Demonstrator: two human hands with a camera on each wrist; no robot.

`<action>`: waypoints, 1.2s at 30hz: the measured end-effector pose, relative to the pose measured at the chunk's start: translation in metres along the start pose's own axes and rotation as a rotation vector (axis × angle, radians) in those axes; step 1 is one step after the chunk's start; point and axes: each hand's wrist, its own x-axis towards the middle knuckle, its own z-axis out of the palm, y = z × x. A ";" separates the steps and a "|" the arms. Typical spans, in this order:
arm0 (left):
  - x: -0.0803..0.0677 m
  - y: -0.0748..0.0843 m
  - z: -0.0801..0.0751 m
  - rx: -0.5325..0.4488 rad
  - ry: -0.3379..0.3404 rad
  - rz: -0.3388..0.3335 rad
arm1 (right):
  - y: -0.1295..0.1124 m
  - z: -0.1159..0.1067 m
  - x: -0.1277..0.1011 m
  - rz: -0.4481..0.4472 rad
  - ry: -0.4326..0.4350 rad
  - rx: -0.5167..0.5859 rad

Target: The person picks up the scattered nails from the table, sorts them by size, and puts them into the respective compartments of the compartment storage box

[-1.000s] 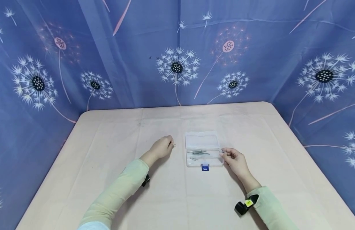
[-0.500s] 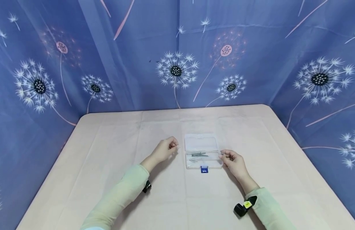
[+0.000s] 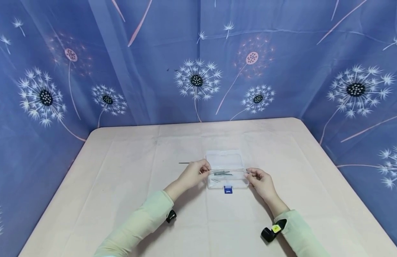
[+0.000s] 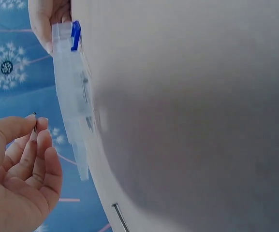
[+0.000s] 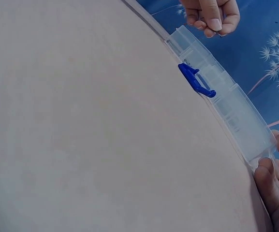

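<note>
A clear plastic storage box (image 3: 233,183) lies with its lid (image 3: 224,159) raised at the back and a blue latch (image 3: 228,189) in front. Several nails (image 3: 222,173) lie in its rear compartment, and a few shorter pieces (image 3: 215,180) in the front one. My left hand (image 3: 196,174) is over the box's left end. Its thumb and forefinger pinch a small dark metal nail (image 4: 35,123), mostly hidden by the fingertips. At the opposite end, my right hand (image 3: 261,181) grips the box's right wall between thumb and fingers.
Behind the left hand, one nail (image 3: 184,163) lies on the pale cloth-covered table (image 3: 127,171). Blue curtains (image 3: 147,85) with dandelion prints stand along the table's back and sides. Black wrist cameras (image 3: 270,233) are strapped to the sleeves.
My left hand has moved right, from the tabletop to over the box's left end, with the small nail pinched. The nail on the table has come into sight. My right hand stays on the box.
</note>
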 end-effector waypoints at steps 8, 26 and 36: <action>-0.001 0.008 0.009 -0.018 -0.041 -0.025 | -0.001 0.000 -0.001 -0.002 0.002 0.009; 0.002 0.013 0.017 0.035 -0.040 -0.008 | 0.002 0.001 0.002 -0.014 0.002 -0.007; 0.002 0.004 0.003 0.112 0.011 0.000 | -0.003 0.000 -0.001 -0.002 -0.006 -0.010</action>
